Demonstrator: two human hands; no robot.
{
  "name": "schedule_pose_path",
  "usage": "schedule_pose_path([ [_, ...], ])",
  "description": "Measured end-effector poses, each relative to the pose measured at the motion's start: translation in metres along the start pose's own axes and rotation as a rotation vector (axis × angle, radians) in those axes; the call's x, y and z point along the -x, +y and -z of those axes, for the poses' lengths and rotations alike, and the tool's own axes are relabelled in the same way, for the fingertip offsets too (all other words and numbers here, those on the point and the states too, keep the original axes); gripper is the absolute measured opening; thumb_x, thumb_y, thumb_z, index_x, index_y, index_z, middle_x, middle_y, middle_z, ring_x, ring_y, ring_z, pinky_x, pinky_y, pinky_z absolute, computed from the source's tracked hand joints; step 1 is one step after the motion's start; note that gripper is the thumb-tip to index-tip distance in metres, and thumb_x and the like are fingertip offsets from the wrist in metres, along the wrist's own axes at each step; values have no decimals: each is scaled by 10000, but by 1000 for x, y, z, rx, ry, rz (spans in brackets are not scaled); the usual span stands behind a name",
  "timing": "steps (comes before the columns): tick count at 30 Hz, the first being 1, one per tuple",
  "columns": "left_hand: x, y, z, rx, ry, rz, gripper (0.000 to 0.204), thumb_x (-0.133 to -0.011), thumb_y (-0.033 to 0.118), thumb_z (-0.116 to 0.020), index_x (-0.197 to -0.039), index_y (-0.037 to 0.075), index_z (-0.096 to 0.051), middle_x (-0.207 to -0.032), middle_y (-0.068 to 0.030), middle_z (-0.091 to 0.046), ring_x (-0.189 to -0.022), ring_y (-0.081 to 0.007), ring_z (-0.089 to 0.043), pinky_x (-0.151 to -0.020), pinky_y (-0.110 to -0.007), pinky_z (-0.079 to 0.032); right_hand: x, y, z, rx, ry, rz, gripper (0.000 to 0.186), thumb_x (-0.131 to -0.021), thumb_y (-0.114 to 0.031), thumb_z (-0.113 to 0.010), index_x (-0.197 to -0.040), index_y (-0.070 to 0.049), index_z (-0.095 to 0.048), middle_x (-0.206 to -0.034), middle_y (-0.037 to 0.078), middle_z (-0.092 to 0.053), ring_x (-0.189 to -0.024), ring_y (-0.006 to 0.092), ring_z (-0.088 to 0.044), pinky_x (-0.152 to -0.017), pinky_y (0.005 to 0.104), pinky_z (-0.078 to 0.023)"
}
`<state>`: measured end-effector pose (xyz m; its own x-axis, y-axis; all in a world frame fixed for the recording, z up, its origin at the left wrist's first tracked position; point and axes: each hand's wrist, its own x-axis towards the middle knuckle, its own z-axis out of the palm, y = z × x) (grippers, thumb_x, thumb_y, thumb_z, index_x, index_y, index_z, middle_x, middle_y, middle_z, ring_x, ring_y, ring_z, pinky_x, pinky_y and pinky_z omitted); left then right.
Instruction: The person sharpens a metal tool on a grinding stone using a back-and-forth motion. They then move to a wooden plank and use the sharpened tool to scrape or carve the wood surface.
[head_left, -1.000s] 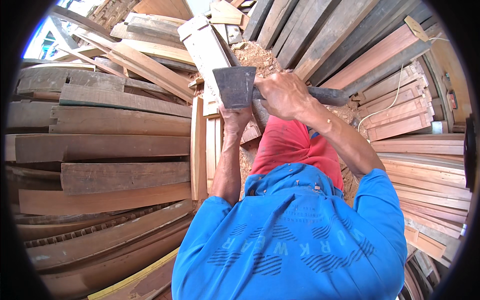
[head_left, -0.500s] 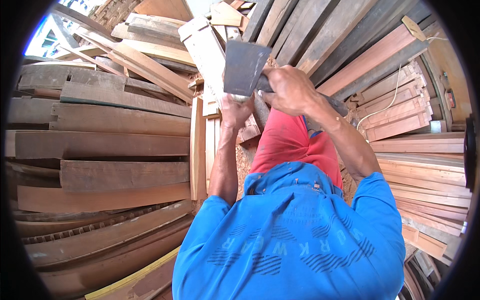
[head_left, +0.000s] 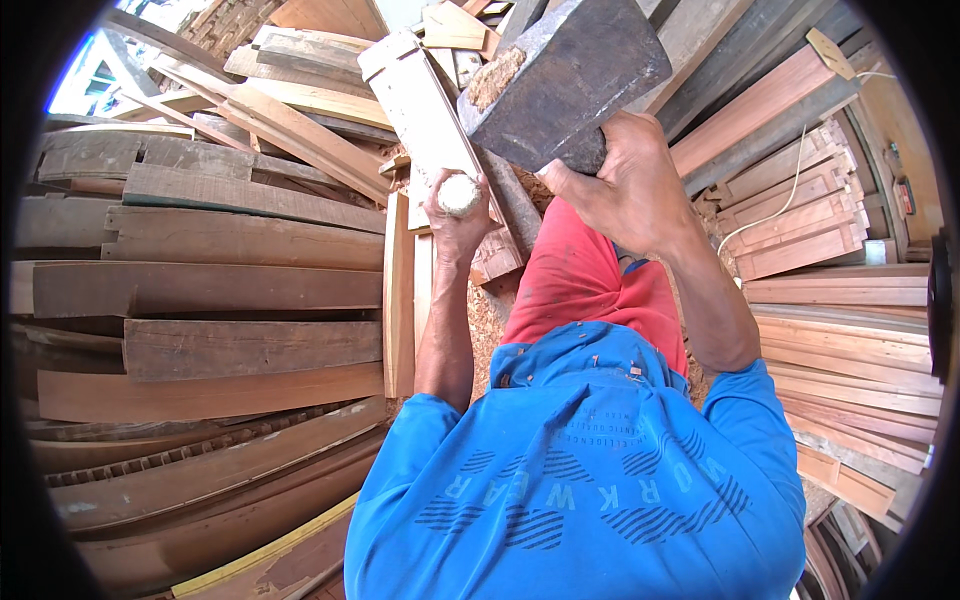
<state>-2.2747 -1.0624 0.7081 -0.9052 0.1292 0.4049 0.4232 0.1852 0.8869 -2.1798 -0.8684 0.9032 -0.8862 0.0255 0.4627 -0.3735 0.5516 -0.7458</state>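
Observation:
My left hand [head_left: 463,232] is closed around an upright chisel [head_left: 460,195]. Only the round, pale, worn end of its handle shows; the blade is hidden below the fist. This hand is at the near end of a pale wooden board [head_left: 425,110]. To the right, my right hand [head_left: 645,195] grips a mallet [head_left: 575,90] with a dark, blocky head. The head is raised close to the camera, up and right of the chisel, and its striking face is worn to light brown fibres. Under the board lies a reddish timber block [head_left: 497,260].
Stacked dark planks [head_left: 250,290] fill the left side. Long timbers [head_left: 700,60] lie at the far right, near panelled wooden pieces [head_left: 790,215] and a pale cable [head_left: 795,180]. More boards [head_left: 850,350] are piled at the right. Wood shavings [head_left: 488,325] cover the ground by my legs.
My right hand has lifted the mallet up and right, toward the camera, away from the chisel. The handle end in my left hand, hidden before, now shows.

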Motion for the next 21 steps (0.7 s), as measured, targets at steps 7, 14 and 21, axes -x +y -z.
schedule_pose_path([
  [7,7,-12,-5,-39,16,3,194,-859,77,-777,-968,16,-629,-787,-63,-674,-718,-131,-658,-646,-287,-523,0,1,-2,-52,18,126,287,-802,-111,-743,-1041,33,-678,-911,236,-712,-856,359,-725,-778,416,-566],
  [14,19,21,-10,-77,-36,-374,238,-765,42,-767,-993,44,-700,-1024,-131,-734,-915,-290,-721,-829,-412,-559,7,44,-43,684,-562,-66,273,-828,-213,-750,-1010,-20,-681,-666,157,-655,-624,296,-690,-618,445,-579],
  [21,19,0,-13,-29,51,-210,210,-872,108,-784,-990,4,-645,-781,-92,-698,-684,-135,-668,-613,-284,-523,-42,8,-14,378,18,365,283,-835,-268,-758,-934,-16,-681,-552,130,-581,-504,279,-630,-494,410,-527],
])
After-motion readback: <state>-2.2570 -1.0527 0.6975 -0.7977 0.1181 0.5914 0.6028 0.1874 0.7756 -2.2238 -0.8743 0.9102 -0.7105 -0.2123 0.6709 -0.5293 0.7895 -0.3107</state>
